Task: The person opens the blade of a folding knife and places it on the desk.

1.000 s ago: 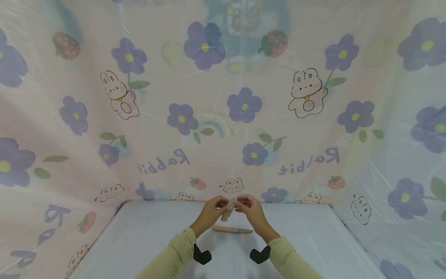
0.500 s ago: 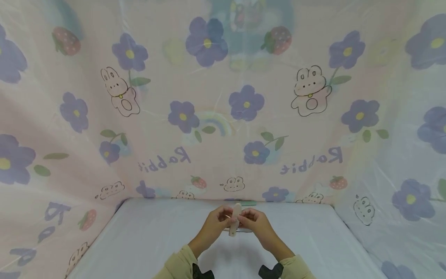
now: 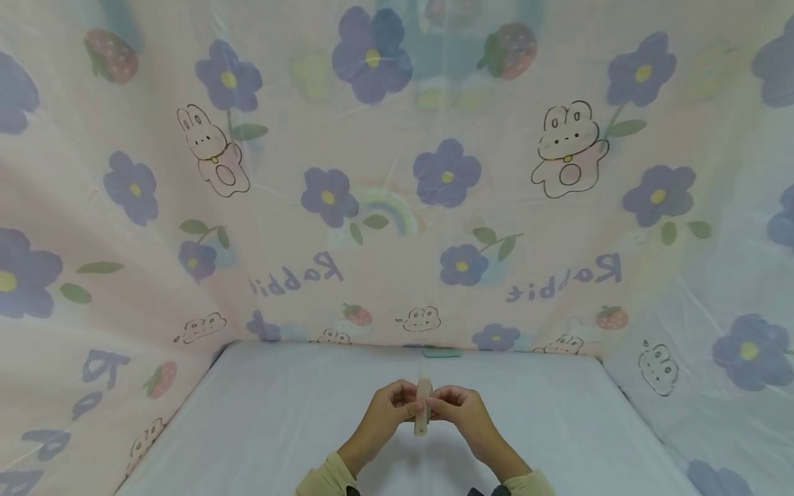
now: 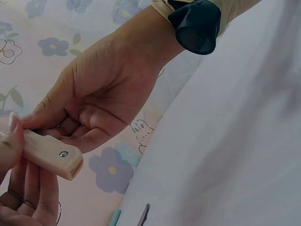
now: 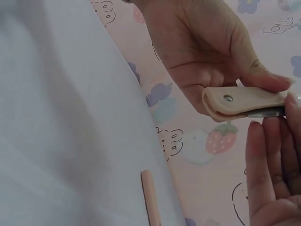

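A cream folding knife (image 3: 422,417) with a round metal rivet is held up between both hands, its handle nearly upright in the head view. My left hand (image 3: 393,408) pinches its handle from the left, the thumb lying along its side in the right wrist view. My right hand (image 3: 460,408) grips the same knife from the right, fingertips at the metal strip (image 5: 265,112) showing along the handle's slot. Beyond the hands lies a second knife; its pink handle (image 5: 149,193) shows in the right wrist view and its blade tip (image 4: 144,215) in the left wrist view.
A flat green piece (image 3: 442,353) lies at the far edge of the white tabletop (image 3: 279,413). Patterned sheeting (image 3: 384,275) with flowers and rabbits rises at the back and both sides.
Both hands and the cream folding knife have moved lower in the head view, and the knife stands more upright. The pink-handled knife became hidden there; the green piece came into sight.
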Demonstrator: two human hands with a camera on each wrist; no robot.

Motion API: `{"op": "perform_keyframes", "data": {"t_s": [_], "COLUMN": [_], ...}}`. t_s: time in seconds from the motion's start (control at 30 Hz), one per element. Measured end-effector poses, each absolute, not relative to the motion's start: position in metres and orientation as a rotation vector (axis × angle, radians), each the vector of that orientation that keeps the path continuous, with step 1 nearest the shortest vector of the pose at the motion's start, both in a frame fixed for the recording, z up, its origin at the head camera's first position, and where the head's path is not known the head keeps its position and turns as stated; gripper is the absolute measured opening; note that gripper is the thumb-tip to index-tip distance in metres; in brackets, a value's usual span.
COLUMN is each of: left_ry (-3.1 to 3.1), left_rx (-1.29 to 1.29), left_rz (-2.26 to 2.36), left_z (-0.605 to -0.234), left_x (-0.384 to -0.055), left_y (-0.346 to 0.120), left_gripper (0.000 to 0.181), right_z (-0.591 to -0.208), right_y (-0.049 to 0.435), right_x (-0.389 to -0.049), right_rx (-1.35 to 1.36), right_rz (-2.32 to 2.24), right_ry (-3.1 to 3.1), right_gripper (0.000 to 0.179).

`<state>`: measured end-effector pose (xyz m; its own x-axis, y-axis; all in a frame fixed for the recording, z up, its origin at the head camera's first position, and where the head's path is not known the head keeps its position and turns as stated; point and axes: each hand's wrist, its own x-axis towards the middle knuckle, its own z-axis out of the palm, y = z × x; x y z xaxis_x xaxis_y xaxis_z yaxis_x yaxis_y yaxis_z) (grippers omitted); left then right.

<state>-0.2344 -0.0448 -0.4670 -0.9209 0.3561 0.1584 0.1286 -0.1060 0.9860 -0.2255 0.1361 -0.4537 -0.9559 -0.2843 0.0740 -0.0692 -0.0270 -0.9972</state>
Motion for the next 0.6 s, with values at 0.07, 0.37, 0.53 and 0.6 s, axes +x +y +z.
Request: {"op": "perform_keyframes", "data": {"t_s": [0.07, 0.37, 0.53, 0.6], "left_ry": [1.983, 1.889, 1.854, 1.84], "left_rx": [0.548, 0.539, 0.54, 0.539], "left_rz": [2.139, 2.083, 2.113, 2.132], "left_z": [-0.468, -0.478, -0.481, -0.482], "left_x": [-0.232, -0.228, -0.226, -0.226], "left_y": [-0.045, -0.044, -0.043, -0.042], "left_gripper": [0.032, 0.035, 0.035, 0.034], "right_z": [-0.459, -0.482, -0.491, -0.492], "right_y": [0.136, 0.14, 0.141, 0.141], "right_x": [-0.225, -0.222, -0.223, -0.222], "right_rx": [-0.371, -0.369, -0.356, -0.338], "right_rz": [-2.107, -2.147, -2.186, -2.195], "right_ry": [2.089, 2.078, 2.074, 2.07], "right_gripper": [0.029, 0.026, 0.025, 0.027]}}
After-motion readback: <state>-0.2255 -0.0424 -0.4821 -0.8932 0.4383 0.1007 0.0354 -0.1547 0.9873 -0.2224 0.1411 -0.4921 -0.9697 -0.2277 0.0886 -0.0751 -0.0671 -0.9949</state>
